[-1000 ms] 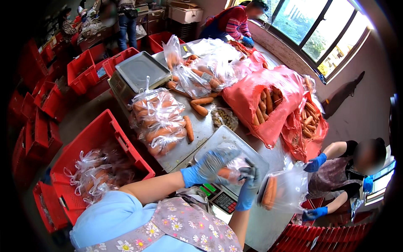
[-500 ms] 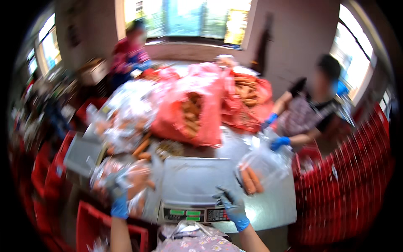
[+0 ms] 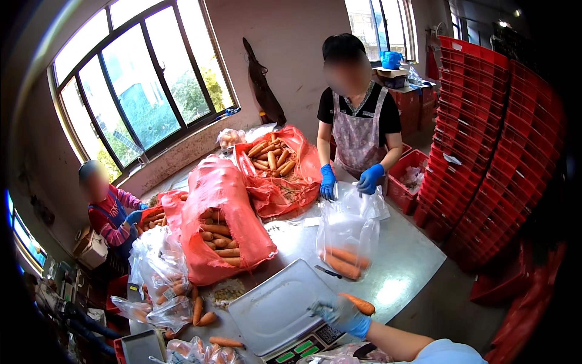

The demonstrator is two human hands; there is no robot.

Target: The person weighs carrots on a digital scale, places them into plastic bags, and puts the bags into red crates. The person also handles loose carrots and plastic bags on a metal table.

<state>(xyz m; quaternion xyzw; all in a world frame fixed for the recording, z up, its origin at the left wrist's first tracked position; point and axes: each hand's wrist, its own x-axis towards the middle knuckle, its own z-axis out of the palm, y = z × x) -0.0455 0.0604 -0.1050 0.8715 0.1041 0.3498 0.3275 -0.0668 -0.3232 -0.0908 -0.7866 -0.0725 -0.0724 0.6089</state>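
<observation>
My right hand (image 3: 342, 316), in a pale, dirt-smudged glove over a blue one, hovers over the right front of the metal scale (image 3: 274, 301). Its fingers stretch to the left, slightly blurred, and look apart. Just beyond the hand is a carrot (image 3: 362, 304), partly hidden by it; I see no grip on it. My left hand is out of view. A small knife (image 3: 328, 272) lies beyond the scale's right corner. Bagged carrots (image 3: 193, 351) lie at the near left, with a loose carrot (image 3: 225, 342) beside them.
A co-worker (image 3: 361, 115) in blue gloves handles a clear bag of carrots (image 3: 345, 258) across the table (image 3: 403, 267). Another person (image 3: 109, 206) stands far left. Red sacks of carrots (image 3: 224, 182) fill the table's middle. Red crates (image 3: 473, 121) are stacked at right.
The view has swung right and tilted. My left hand, earlier at the bagged carrots, has left the view. A carrot now shows by my right hand. The co-worker's clear bag stands more upright.
</observation>
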